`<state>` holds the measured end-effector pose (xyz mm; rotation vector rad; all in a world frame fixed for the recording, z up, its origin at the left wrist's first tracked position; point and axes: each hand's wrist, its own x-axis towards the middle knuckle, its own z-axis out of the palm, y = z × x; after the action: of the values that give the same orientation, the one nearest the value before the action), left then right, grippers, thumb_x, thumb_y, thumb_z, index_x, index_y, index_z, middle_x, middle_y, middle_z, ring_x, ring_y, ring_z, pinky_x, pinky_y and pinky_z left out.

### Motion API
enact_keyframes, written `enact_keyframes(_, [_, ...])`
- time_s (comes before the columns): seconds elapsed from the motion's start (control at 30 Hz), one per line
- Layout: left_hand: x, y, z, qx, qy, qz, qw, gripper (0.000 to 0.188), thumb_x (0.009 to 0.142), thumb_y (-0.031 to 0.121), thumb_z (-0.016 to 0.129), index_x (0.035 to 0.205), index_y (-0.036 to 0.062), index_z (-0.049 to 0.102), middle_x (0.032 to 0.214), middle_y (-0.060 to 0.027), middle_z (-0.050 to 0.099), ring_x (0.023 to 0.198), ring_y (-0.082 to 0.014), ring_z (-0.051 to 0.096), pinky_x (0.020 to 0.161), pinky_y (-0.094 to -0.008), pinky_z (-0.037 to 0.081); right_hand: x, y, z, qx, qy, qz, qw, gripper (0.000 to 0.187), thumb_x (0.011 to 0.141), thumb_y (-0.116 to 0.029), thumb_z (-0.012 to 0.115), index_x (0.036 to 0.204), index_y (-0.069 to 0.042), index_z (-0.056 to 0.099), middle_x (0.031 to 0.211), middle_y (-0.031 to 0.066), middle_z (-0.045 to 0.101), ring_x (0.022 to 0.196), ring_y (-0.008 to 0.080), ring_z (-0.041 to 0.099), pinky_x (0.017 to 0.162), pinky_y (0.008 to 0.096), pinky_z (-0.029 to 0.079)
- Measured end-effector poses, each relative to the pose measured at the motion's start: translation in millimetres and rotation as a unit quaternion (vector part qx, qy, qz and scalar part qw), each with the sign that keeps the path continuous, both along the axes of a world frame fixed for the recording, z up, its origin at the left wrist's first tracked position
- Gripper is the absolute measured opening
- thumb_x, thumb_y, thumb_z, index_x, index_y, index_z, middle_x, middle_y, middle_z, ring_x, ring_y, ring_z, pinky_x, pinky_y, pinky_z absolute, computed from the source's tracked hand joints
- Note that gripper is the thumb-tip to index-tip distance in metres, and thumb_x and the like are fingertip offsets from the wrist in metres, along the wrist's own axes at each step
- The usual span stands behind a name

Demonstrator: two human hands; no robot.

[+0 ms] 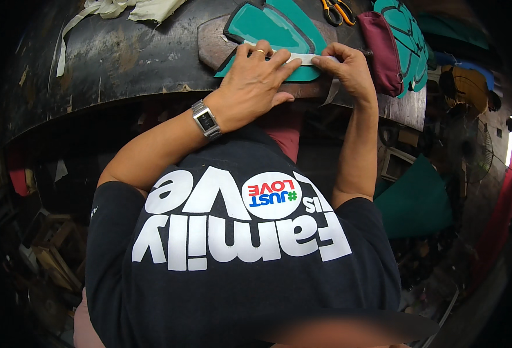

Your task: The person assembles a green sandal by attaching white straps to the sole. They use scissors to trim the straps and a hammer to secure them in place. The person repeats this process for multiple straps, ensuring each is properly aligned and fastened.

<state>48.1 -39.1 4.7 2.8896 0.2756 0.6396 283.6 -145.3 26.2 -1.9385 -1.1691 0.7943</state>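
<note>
Right at the near edge of the table (pixel 134 52), both hands are busy on the green piece (pixel 273 26). It lies over a brownish, angular slab (pixel 210 46), and its far end runs out of view, so I cannot tell its full length. To the left there's generous room, a wide stretch of scuffed black top reaching the edge; to the right it's tighter, with the orange-handled scissors (pixel 338 11) beyond the right hand (pixel 348 68) and a maroon piece (pixel 380 52) just beside it, backed by green panels (pixel 404 35) lined in black. Now the materials: the green looks smooth and matt, cut in broad curves with dark bands, while the strip (pixel 301 59) across it is white, narrow and flat. Its long axis goes left to right, roughly along the near edge, the right end dipping slightly toward the person. The left hand (pixel 250 78) presses down, palm low, fingers a little apart on strip and green piece, thumb stretched out rightward, gripping neither. The right has thumb and forefinger pinched together on the strip's right end, other fingers curled. Up at far left, pale cloth (pixel 105 7) lies in crumpled lengths, one trailing toward us.
</note>
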Motion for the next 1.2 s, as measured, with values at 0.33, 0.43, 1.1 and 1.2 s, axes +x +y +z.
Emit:
enact_keyframes(0.33, [11.0,-5.1,8.2,0.018,0.062,-0.012,0.998,0.064,0.086,0.046,0.071,0.132,0.0031,0.057,0.122,-0.0069,0.055,0.115,-0.0254,0.050,0.091,-0.0362,0.041,-9.5,0.5,-7.6,0.044,-0.060,-0.021,0.997,0.018,0.085,-0.014,0.080,0.083,0.000,0.068,0.073,-0.0064,0.056,0.071,0.0016,0.048,0.063,0.0196,0.039])
enact_keyframes(0.43, [13.0,-7.6,2.7,0.020,0.024,-0.022,0.999,0.067,0.085,0.044,0.072,0.133,0.0014,0.055,0.123,-0.0083,0.055,0.117,-0.0252,0.050,0.095,-0.0356,0.042,-10.7,0.6,-7.1,0.043,-0.062,-0.028,0.997,0.019,0.084,-0.016,0.079,0.083,-0.001,0.068,0.073,-0.0060,0.056,0.071,0.0020,0.049,0.063,0.0202,0.040])
enact_keyframes(1.1, [27.9,-10.6,-10.9,-0.022,-0.016,0.024,0.999,0.066,0.087,0.046,0.071,0.137,0.0064,0.055,0.121,-0.0091,0.058,0.108,-0.0267,0.054,0.091,-0.0366,0.044,6.6,23.1,-16.7,-0.053,-0.070,-0.051,0.995,0.037,0.075,-0.037,0.080,0.081,-0.001,0.073,0.066,0.0090,0.067,0.065,0.0140,0.062,0.063,0.0325,0.050])
enact_keyframes(1.2, [25.1,-6.6,-15.4,-0.020,-0.044,-0.004,0.999,0.060,0.088,0.040,0.071,0.137,0.0081,0.056,0.124,-0.0096,0.059,0.113,-0.0278,0.055,0.094,-0.0372,0.045,3.9,20.1,-15.5,-0.032,-0.093,-0.049,0.994,0.038,0.076,-0.038,0.080,0.080,-0.001,0.072,0.067,0.0083,0.068,0.065,0.0149,0.063,0.064,0.0328,0.051])
